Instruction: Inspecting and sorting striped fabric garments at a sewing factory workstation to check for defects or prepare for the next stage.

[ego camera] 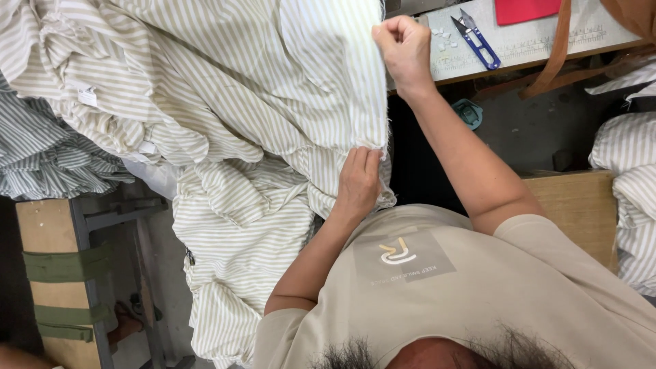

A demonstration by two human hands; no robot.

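Nearest camera: dark hair at bottom edge, then beige T-shirt with a pale printed patch on the chest.
Left hand: laid on the lower end of the fabric's raw edge, fingers curled over it and pinching the cloth against the bundle beneath.
Right hand: raised, arm stretched out, fingers closed in a fist on the upper end of the same edge.
Striped fabric: cream with thin beige stripes, large heap filling the upper left and spilling down past the lap; one edge drawn taut and near-straight between the two hands.
Handling, judged: soft, limp, light per layer but bulky in mass; no stiffness, so sags wherever unsupported; weave looks matt, not slippery. Frayed threads along the held edge suggest a cut edge that could ravel if tugged hard.
Where to hold, judged: along the edge, two pinch points well apart, as now; a grip in the middle would only bunch it.
Table: beyond the right hand, pale top with a ruler strip at its front.
Thread snips: blue-handled, lying on the table, apart from both hands.
Red sheet: on the table, top edge.
Other bundles: grey-green striped cloth far left; more cream striped cloth far right.
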